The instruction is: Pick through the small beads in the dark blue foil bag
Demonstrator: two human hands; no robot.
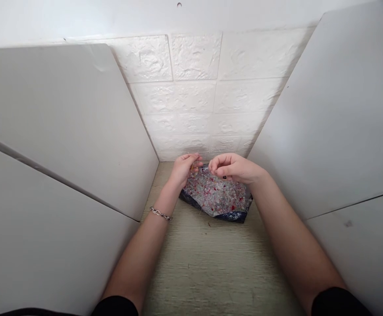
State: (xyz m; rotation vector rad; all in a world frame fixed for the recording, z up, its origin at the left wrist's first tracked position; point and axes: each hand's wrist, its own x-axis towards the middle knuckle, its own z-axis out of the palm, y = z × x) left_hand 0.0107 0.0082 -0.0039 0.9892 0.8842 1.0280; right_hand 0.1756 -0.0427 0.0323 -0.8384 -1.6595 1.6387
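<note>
My left hand (186, 170) is closed in a pinch over the left side of a bead-filled bag. A thin, pale thread and a small yellow-orange bit (192, 168) show at its fingers, too fine to make out fully. Across from it, my right hand (235, 168) hovers over the bag's back right part, thumb and fingers curled together. Whatever lies between those fingertips is too small to name; a tiny dark spot (224, 177) shows just under them. Below both hands, the dark-edged bag (232, 217) lies spread out, holding many small clear, pink and red beads (216, 193).
Pale panels stand on the left (62, 114) and right (339, 114), angled inward. A white brick-patterned wall (194, 98) closes the back. The greenish wood-grain surface (207, 267) runs between them, with a few tiny specks in front of the bag.
</note>
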